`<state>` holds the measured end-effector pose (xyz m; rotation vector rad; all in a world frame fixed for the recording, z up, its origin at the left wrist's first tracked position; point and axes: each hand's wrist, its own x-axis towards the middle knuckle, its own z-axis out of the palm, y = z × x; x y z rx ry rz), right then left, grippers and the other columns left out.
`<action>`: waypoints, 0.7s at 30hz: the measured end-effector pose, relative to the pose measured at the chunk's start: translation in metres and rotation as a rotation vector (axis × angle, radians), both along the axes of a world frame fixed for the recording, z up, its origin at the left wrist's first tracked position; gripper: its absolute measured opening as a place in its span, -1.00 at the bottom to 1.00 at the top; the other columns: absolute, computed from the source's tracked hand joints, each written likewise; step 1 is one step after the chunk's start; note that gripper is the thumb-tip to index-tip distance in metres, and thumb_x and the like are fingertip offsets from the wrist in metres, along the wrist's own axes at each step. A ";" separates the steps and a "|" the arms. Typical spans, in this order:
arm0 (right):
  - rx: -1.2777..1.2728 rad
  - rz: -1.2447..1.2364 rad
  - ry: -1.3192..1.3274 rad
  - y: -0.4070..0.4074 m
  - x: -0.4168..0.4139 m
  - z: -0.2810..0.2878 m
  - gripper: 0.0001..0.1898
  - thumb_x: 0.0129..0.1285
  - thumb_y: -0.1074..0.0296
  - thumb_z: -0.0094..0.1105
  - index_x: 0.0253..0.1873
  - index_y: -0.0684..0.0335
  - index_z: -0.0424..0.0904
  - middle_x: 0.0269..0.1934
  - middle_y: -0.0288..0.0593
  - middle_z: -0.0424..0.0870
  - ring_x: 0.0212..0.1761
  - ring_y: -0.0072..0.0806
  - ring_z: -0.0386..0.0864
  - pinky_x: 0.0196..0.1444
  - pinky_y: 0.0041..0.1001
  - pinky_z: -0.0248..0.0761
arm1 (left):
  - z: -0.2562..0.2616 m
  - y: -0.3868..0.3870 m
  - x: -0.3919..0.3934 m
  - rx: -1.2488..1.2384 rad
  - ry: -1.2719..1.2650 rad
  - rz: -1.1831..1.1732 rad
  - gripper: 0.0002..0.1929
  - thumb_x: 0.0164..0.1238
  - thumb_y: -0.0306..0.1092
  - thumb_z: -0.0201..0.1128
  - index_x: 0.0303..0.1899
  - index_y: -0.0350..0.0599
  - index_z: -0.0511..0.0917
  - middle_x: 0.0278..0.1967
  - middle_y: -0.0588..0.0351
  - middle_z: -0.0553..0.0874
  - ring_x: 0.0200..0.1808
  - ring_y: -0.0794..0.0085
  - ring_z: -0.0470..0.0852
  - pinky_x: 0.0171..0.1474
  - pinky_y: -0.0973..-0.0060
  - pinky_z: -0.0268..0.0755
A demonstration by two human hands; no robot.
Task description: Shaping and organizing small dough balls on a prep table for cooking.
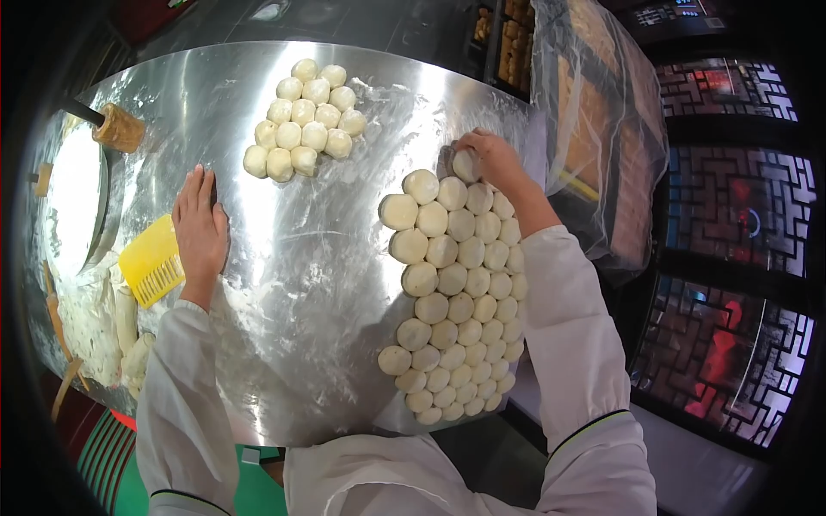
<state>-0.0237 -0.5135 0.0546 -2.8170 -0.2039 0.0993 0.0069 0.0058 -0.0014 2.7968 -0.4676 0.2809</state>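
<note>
My right hand (493,161) has its fingers around a dough ball (466,165) at the top end of a tightly packed block of flattened dough rounds (460,280). My left hand (201,229) rests palm down on the floured steel table (310,271), fingers pointing away from me, beside a yellow plastic dough scraper (151,261); nothing shows in its grasp. Farther off, a smaller cluster of rounder dough balls (303,113) sits on the steel, apart from both hands.
At the left lie a wooden rolling pin (119,128), a round container of white flour (74,200), and dough pieces (126,319) near a floury dough mass. Beyond the table's right edge stands a plastic-covered stack (600,129), with trays of browned items (514,48) beside it.
</note>
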 end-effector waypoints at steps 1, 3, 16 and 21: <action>-0.019 -0.021 0.186 -0.001 0.005 0.001 -0.63 0.25 0.60 0.10 0.09 0.15 0.74 0.02 -0.10 0.78 0.04 -0.12 0.73 0.12 -0.19 0.59 | 0.002 0.000 -0.001 0.007 0.011 0.007 -0.43 0.50 -0.41 0.06 0.53 -0.09 0.38 0.59 0.09 0.35 0.62 0.16 0.25 0.64 0.19 0.02; -0.118 -0.042 0.205 0.006 0.008 0.005 -0.64 0.25 0.59 0.13 0.08 0.12 0.75 -0.02 -0.10 0.78 0.03 -0.13 0.74 0.10 -0.20 0.60 | 0.005 0.000 -0.001 0.021 0.021 0.027 -0.43 0.49 -0.41 0.06 0.52 -0.10 0.39 0.59 0.08 0.35 0.62 0.16 0.25 0.64 0.19 0.02; 0.248 -0.168 -0.115 0.208 0.019 -0.014 -0.48 0.24 0.43 0.45 0.29 0.07 0.52 0.22 0.12 0.48 0.19 0.08 0.56 0.09 -0.16 0.58 | 0.008 -0.004 -0.001 0.022 0.067 0.035 -0.45 0.51 -0.33 0.05 0.50 -0.14 0.41 0.59 0.01 0.34 0.65 0.18 0.22 0.66 0.14 -0.01; 0.400 -0.261 -0.346 0.226 -0.013 -0.034 -0.51 0.23 0.50 0.42 0.24 0.25 0.45 0.22 0.15 0.48 0.19 0.15 0.54 0.10 -0.09 0.55 | 0.006 -0.005 0.002 0.074 0.081 0.070 -0.48 0.53 -0.35 0.04 0.47 -0.17 0.42 0.57 0.00 0.37 0.63 0.17 0.25 0.66 0.13 0.02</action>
